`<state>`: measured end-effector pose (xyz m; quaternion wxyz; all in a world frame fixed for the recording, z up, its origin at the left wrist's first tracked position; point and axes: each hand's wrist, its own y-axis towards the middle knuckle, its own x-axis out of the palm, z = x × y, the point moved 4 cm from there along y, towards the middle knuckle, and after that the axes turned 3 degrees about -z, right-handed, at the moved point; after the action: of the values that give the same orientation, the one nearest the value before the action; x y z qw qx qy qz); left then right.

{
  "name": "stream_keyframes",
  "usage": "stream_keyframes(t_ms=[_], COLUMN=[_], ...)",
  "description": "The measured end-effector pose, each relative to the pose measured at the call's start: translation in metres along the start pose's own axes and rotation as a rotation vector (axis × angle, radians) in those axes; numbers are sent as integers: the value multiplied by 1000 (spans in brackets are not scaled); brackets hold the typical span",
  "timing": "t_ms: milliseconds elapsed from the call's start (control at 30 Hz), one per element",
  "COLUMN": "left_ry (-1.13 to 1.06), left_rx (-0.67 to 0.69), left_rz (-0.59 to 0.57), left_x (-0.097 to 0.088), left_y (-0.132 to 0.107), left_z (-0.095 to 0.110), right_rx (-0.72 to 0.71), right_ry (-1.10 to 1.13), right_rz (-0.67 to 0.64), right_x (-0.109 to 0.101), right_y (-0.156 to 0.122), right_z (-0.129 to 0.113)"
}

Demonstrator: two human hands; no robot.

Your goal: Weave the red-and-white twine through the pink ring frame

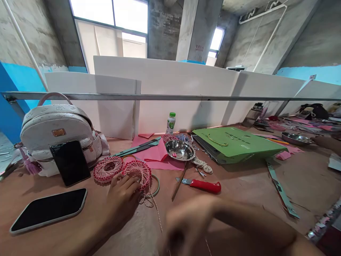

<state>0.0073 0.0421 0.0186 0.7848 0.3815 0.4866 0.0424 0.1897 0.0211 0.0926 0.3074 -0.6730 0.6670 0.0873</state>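
Observation:
My left hand [123,193] rests on the brown table, fingers curled on a ring wound with red and white string [138,173]. A strand of that string [157,215] trails from the ring toward my right hand [183,229], which is low in the view and smeared by motion. Whether it pinches the strand I cannot tell. A second wound ring [108,168] lies just left of the first. A bare ring [156,186] lies under the held one.
A white backpack [53,129] with a phone [70,162] leaning on it stands at left; another phone [49,209] lies flat near me. A red-handled knife [205,185], steel bowl [180,150], pink paper [154,154], green bag [237,142] and small bottle [171,123] lie beyond. Another person's hand [326,143] shows at far right.

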Motion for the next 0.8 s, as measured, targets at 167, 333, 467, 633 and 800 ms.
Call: stream_keyframes(t_ms=[167, 333, 467, 633, 800], left_ry=[46, 57, 70, 92, 106], left_rx=[39, 73, 87, 100, 131], left_rz=[30, 41, 45, 37, 46], left_x=[2, -3, -5, -3, -5], left_y=[-1, -1, -1, -2, 0], left_z=[3, 10, 12, 11, 13], right_rx=[380, 430, 441, 448, 447], right_ry=[-459, -477, -486, -499, -434], right_rz=[887, 999, 987, 968, 975], right_x=[-86, -105, -103, -103, -103], right_y=[10, 29, 33, 31, 33], right_z=[50, 81, 82, 84, 87])
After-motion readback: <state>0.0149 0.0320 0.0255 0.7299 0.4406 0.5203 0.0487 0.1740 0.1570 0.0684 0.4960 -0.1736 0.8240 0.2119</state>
